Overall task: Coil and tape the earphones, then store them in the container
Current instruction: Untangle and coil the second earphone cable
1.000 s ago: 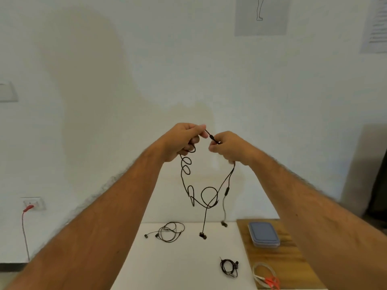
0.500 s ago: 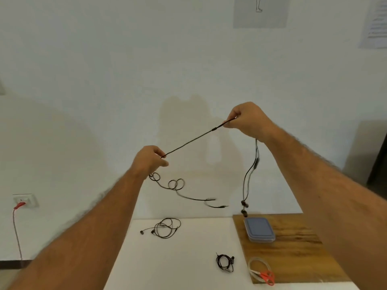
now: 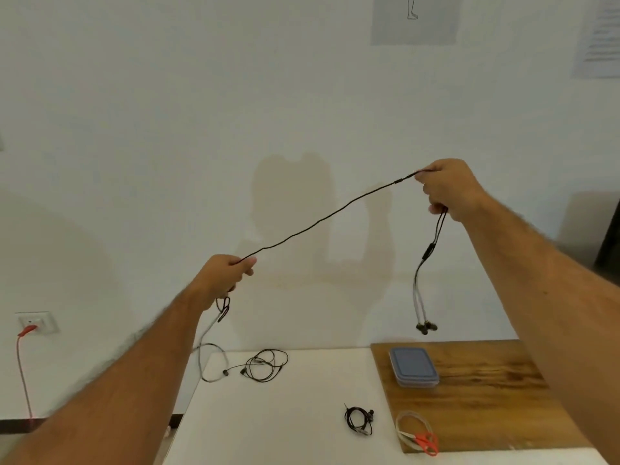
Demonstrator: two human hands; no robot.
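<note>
A black earphone cable [image 3: 322,220] stretches in the air between my two hands. My left hand [image 3: 224,275] pinches its lower end, and the rest of the cord dangles below that hand. My right hand [image 3: 444,187] grips the cable higher up near the splitter, with both earbuds [image 3: 425,327] hanging under it. A lidded blue-grey container [image 3: 414,366] stands on the wooden board [image 3: 476,397]. Two other earphones lie on the white table [image 3: 285,414]: a loose pair [image 3: 261,365] at the back and a coiled pair [image 3: 359,420] nearer me.
Red-handled scissors [image 3: 423,441] lie inside a clear tape roll [image 3: 412,427] on the board's front corner. A wall socket [image 3: 35,323] with a red plug and cord is at the left. The wall stands right behind the table.
My hands have drawn further apart, the left down and the right up, straightening the cable. The small loops that hung below my left hand have pulled out.
</note>
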